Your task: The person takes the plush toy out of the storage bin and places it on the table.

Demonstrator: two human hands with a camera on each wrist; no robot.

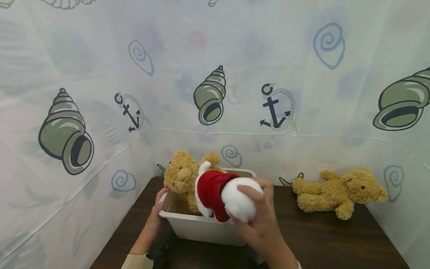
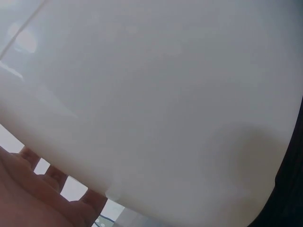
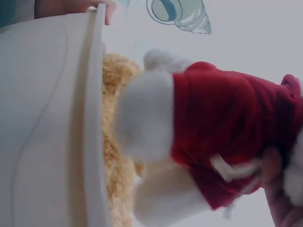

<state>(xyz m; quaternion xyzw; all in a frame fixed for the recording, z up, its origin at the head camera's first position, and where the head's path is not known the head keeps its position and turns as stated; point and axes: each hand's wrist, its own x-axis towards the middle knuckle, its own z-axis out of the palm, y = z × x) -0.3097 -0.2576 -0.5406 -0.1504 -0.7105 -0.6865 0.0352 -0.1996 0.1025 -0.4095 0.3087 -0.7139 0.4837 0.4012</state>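
A white plush toy in a red hoodie [image 1: 213, 190] is held by its round head in my right hand [image 1: 262, 220]. It lies tilted over a white plastic bin [image 1: 205, 228], legs toward the left. My left hand [image 1: 159, 211] grips the bin's left rim, thumb near the inside. In the left wrist view the bin's wall [image 2: 165, 94] fills most of the picture, with fingers [image 2: 54, 177] at its edge. A tan teddy bear [image 1: 181, 173] sits in the bin, its head above the rim; the plush toy hides part of it. The right wrist view shows the hoodie's pale drawstring [image 3: 234, 170].
Another tan teddy bear [image 1: 339, 190] lies on its side on the dark wooden table [image 1: 319, 239], to the right of the bin. Behind and beside the table hangs a pale cloth [image 1: 242, 56] printed with shells and anchors.
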